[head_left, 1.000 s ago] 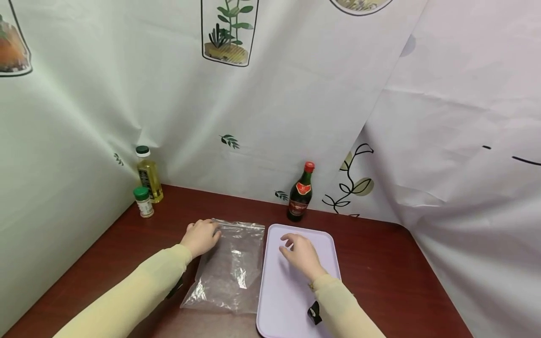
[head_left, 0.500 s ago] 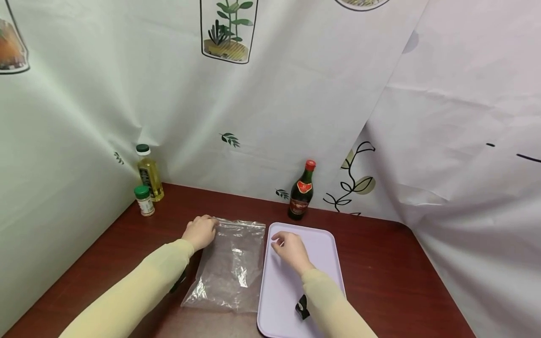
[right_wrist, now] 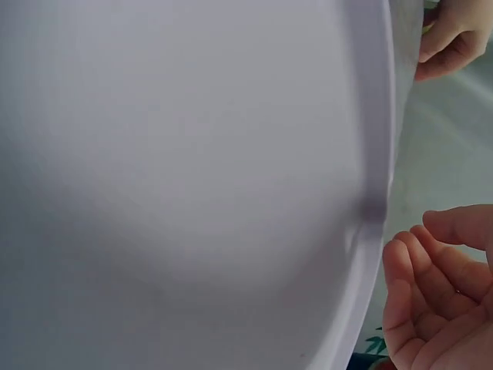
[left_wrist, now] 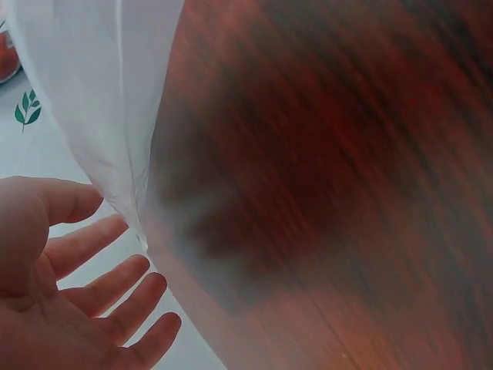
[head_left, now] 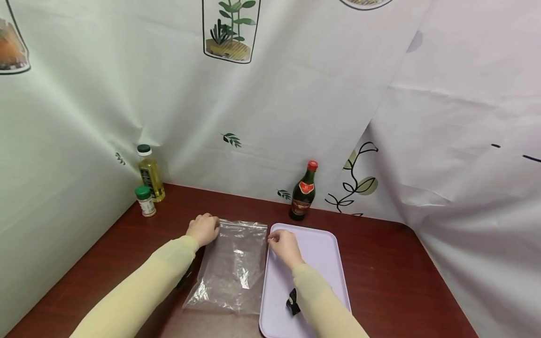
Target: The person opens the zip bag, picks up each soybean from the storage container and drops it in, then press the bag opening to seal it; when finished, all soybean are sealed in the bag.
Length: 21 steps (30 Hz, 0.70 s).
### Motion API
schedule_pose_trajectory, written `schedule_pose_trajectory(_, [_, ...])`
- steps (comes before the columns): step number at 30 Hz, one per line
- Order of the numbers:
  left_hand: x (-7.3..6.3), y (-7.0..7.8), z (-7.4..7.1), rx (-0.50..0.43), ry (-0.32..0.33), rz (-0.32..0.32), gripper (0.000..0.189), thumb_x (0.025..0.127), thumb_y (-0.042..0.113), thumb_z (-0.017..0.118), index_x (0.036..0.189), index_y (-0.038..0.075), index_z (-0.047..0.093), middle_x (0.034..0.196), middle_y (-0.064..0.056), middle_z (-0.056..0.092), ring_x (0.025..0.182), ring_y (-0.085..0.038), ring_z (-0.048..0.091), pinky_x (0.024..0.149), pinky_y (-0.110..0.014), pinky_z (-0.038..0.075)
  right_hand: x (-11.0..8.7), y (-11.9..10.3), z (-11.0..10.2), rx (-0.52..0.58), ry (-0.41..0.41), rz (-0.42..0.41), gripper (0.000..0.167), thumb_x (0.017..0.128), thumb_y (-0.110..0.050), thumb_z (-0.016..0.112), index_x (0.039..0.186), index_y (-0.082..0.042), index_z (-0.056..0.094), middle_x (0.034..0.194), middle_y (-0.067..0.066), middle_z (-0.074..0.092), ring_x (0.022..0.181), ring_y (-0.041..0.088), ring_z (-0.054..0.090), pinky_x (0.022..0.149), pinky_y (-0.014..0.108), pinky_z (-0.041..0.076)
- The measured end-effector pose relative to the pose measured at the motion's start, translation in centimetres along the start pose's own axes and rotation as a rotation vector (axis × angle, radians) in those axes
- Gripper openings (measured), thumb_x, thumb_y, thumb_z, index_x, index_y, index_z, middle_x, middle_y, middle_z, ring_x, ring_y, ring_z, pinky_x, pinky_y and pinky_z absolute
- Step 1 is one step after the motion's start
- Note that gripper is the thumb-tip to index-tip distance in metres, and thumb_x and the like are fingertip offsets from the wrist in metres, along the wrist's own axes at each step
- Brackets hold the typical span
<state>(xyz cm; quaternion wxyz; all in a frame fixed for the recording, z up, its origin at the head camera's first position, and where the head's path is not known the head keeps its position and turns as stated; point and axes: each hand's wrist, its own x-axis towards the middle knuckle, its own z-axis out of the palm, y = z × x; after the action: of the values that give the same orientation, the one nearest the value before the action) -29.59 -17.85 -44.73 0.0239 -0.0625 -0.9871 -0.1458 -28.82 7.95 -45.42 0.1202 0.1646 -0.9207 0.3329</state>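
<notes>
Nr-R tray (head_left: 319,256) corner behind R sleeve (head_left: 325,305)

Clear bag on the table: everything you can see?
The clear, plastic-looking bag lies flat on the table, apparently empty, left of the tray. A seal strip runs near its far edge; creases and glints mark it. The left grip is at its far left corner, the right grip near its far right; contact is unclear.

A yellow bottle (head_left: 151,178), small jar (head_left: 146,206) and dark bottle (head_left: 301,202) stand upright.
</notes>
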Motion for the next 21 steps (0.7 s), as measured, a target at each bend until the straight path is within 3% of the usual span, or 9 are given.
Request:
schedule_pose_trajectory(13, [1.0, 0.1, 0.4, 0.068, -0.001, -0.023, 0.027, 0.091, 0.016, 0.06, 0.109, -0.002, 0.065, 0.112, -0.023, 0.06, 0.1, -0.041, 0.055, 0.079, -0.054, 0.048, 2.0, 1.2, 1.0, -0.012, -0.052, -0.023, 0.005, 0.074, -0.001, 0.07, 0.079, 0.001, 0.071, 0.066, 0.004, 0.064, 0.061, 0.011, 0.053, 0.057, 0.023, 0.045])
schedule_pose_trajectory(16, [1.2, 0.1, 0.5, 0.082, 0.022, -0.015, 0.026, 0.09, 0.015, 0.061, 0.108, -0.003, 0.066, 0.109, -0.021, 0.062, 0.097, -0.04, 0.057, 0.077, -0.053, 0.05, 2.4, 1.0, 1.1, -0.05, -0.056, 0.022, 0.007, 0.076, -0.005, 0.07, 0.082, -0.001, 0.072, 0.071, 0.005, 0.066, 0.066, 0.015, 0.058, 0.06, 0.027, 0.048])
schedule_pose_trajectory(21, [1.4, 0.0, 0.3, 0.077, 0.032, -0.008, 0.028, 0.089, 0.015, 0.062, 0.108, -0.005, 0.065, 0.108, -0.021, 0.064, 0.095, -0.04, 0.06, 0.075, -0.052, 0.052, 3.1, 0.4, 1.5, -0.142, -0.027, 0.165, 0.01, 0.078, -0.015, 0.071, 0.085, -0.008, 0.075, 0.085, 0.006, 0.07, 0.081, 0.022, 0.065, 0.066, 0.035, 0.053])
